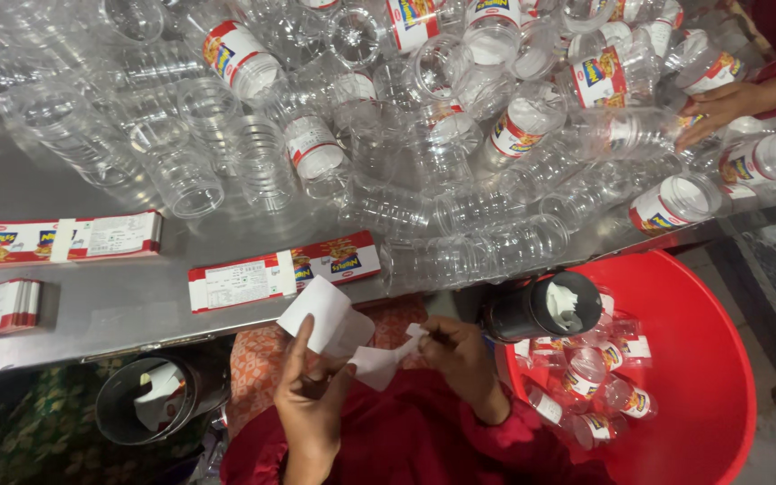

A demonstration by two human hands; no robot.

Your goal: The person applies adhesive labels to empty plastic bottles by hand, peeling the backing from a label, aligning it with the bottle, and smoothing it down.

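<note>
Head view: the left hand (312, 395) and right hand (460, 355), close together over the lap, pinch a white paper label backing (339, 328) whose sticky strip could fold onto itself, with little room between the grey metal table edge (92, 346) and round red plastic tub (711, 359).

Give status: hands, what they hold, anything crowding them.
Left hand and right hand both pinch white label paper over the lap. Labelled jars fill red tub at right. Black container beside right hand.
</note>
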